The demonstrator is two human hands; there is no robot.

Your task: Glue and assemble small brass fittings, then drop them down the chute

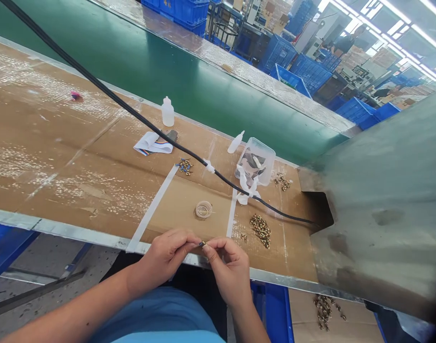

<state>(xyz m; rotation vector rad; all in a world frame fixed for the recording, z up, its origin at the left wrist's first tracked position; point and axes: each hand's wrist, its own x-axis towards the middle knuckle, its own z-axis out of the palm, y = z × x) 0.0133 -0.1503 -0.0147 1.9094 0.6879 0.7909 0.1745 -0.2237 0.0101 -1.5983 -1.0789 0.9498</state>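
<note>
the left hand (pixel 164 257) is closed on a small blue-and-brass terminal (pixel 202 244), which is also pinched by the right hand (pixel 229 271). the terminal's long axis lies near level, left to right, just above the metal edge (pixel 96 240) of the bench. a tape ring (pixel 204 209) is placed beyond, and brass terminals (pixel 259 231) are heaped further right.

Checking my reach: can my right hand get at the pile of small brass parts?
Probably yes: the right hand is near the pile of brass parts, only cardboard between, once it releases the small part.
</note>
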